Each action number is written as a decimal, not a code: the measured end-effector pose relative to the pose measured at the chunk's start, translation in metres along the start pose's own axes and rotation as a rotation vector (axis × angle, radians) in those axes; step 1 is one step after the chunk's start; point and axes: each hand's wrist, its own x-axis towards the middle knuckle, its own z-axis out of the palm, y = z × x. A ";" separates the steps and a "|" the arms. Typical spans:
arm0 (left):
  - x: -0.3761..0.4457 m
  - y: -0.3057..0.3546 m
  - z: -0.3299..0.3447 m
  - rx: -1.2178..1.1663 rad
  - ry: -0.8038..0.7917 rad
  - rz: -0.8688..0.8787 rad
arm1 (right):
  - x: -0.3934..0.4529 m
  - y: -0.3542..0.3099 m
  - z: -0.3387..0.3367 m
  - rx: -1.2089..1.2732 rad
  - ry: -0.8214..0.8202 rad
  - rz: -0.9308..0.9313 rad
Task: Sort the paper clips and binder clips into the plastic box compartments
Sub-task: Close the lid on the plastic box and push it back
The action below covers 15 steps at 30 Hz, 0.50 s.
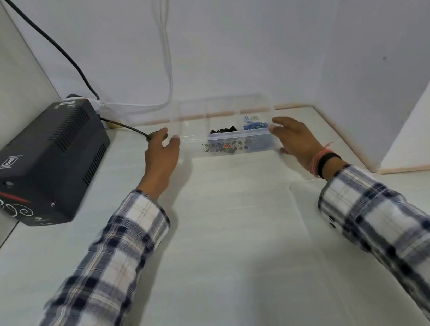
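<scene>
Plastic box (pixel 228 140): long axis left-right, lying between our hands. Left hand (pixel 161 159) and right hand (pixel 294 140) flank its ends, both released, equally near.

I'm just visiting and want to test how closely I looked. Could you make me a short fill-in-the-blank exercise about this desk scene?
1. The binder clips in the middle compartment of the clear plastic box are ____ in colour.
2. The paper clips in the right compartment are ____ in colour.
3. The left hand and the right hand are at the two ____ of the box.
4. The big black device stands on the ____ side of the table.

Missing words: black; blue; ends; left
</scene>
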 end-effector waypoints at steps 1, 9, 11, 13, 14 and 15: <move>-0.002 -0.003 0.000 -0.057 -0.052 -0.033 | -0.001 0.002 0.003 0.064 -0.023 0.022; -0.051 -0.023 -0.024 -0.114 -0.100 -0.028 | -0.043 0.016 -0.002 -0.005 -0.064 -0.054; -0.070 -0.030 -0.032 -0.115 -0.062 -0.016 | -0.063 0.018 -0.006 -0.018 -0.073 -0.075; -0.087 -0.037 -0.039 -0.126 -0.020 0.010 | -0.081 0.020 -0.008 -0.033 -0.071 -0.090; -0.096 -0.038 -0.043 -0.137 -0.005 0.019 | -0.090 0.021 -0.009 -0.045 -0.061 -0.096; -0.104 -0.039 -0.045 -0.152 0.010 0.022 | -0.099 0.021 -0.010 -0.050 -0.048 -0.103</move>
